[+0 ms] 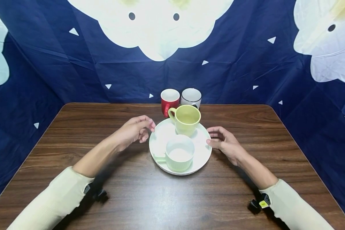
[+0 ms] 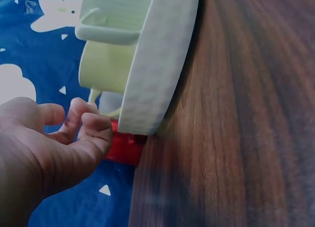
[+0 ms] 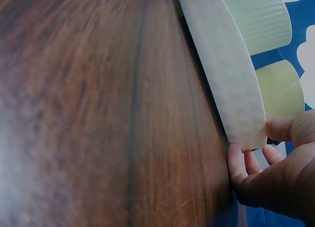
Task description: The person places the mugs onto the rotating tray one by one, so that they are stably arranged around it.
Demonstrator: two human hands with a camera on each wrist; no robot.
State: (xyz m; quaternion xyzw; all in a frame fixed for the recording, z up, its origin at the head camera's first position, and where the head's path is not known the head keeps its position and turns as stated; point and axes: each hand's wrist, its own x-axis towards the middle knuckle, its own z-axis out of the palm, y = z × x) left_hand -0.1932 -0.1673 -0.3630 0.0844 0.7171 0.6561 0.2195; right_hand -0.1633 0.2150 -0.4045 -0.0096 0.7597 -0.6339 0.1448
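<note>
A round white plate [image 1: 201,143] with a raised dimpled wall stands on the table. On it are a pale green cup [image 1: 179,161], its handle pointing left, and behind that a yellow-green mug [image 1: 187,126], also with its handle to the left. My left hand [image 1: 136,129] hovers just off the plate's left rim, fingers loosely bent and holding nothing. At the right rim, my right hand [image 1: 227,143] grips the plate's edge. In the right wrist view its thumb [image 3: 279,127] lies at the rim and a fingertip [image 3: 235,150] at the foot of the wall.
Behind the plate, a red mug [image 1: 170,95] and a white mug with a dark rim [image 1: 191,95] stand side by side near the table's back edge. A blue patterned cloth [image 1: 233,73] hangs behind the brown wooden table [image 1: 126,191].
</note>
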